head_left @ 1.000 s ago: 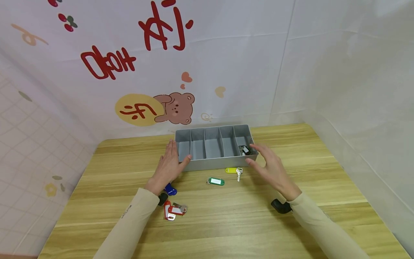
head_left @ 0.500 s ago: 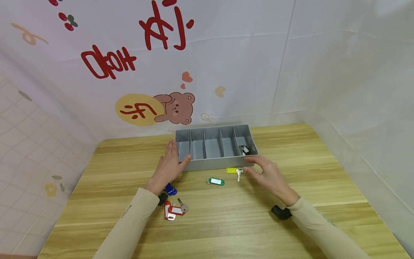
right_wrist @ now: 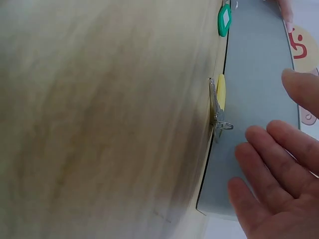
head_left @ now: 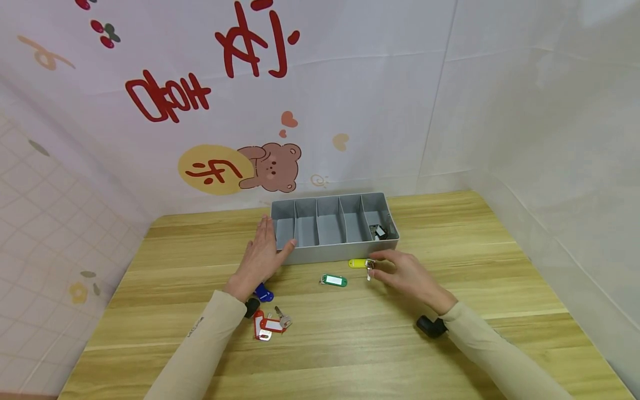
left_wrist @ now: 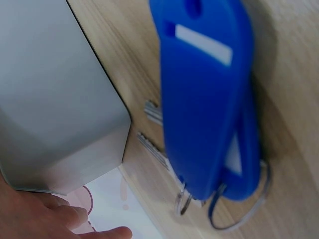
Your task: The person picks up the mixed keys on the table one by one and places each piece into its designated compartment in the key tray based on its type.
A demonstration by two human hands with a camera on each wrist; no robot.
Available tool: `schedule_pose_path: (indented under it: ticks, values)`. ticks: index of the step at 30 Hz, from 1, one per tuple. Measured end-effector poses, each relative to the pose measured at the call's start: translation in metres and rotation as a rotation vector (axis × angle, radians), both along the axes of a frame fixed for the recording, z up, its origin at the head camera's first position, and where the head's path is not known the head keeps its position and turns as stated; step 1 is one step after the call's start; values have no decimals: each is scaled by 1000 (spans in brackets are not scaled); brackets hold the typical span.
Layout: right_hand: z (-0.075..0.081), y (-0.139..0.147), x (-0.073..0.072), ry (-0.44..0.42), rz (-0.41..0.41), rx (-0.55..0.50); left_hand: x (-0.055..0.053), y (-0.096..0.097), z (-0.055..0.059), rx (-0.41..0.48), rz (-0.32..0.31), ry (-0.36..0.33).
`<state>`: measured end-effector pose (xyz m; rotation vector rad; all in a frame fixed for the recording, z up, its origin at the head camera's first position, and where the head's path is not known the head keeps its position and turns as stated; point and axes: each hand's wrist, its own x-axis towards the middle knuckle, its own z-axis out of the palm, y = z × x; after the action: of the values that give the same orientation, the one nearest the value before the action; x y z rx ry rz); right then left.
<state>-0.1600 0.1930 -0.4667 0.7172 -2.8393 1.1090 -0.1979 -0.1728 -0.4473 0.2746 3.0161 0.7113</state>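
Note:
A grey compartment box [head_left: 320,254] stands at the back of the table. My left hand [head_left: 257,260] rests against its left end, fingers straight and thumb at the front rim. In front of the box lies a yellow key tag [head_left: 356,263] with a key [head_left: 369,274]. My right hand [head_left: 409,276] is at that key, thumb and forefinger either side of it. The right wrist view shows the right hand [right_wrist: 281,184] with fingers extended and apart from the yellow key tag [right_wrist: 222,89]. Blue key tags [left_wrist: 204,109] with keys fill the left wrist view.
A green key tag [head_left: 334,280] lies left of the yellow one. Red key tags [head_left: 273,325] with keys lie nearer the front, by the left forearm. The box's rightmost compartment holds black-tagged keys [head_left: 380,232]. A white printed cloth [head_left: 350,100] hangs behind the table.
My right hand has moved from the box's right front corner down and left to the yellow tag's key. A key by the red tags changed position earlier. My left hand stayed put.

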Motion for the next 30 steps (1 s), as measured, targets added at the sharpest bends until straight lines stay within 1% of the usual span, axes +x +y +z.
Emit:
schedule_pose_path:
  ticks: [6,12,18,22,25,30]
  values:
    - [-2,-3,-4,-33,27,49,0,0,0,0,-1,9]
    - [-6,-5,-6,-33,56,91,1,0,0,1,-3,8]
    - [-6,-6,-6,-10,88,90,1,1,1,11,-4,6]
    - [-5,-7,-6,-20,110,88,0,1,2,13,-3,3]
    - [-3,-8,-6,-39,105,80,1,1,2,9,-3,2]
    - [-4,-8,-5,-1,81,64,1,1,2,1,-3,0]
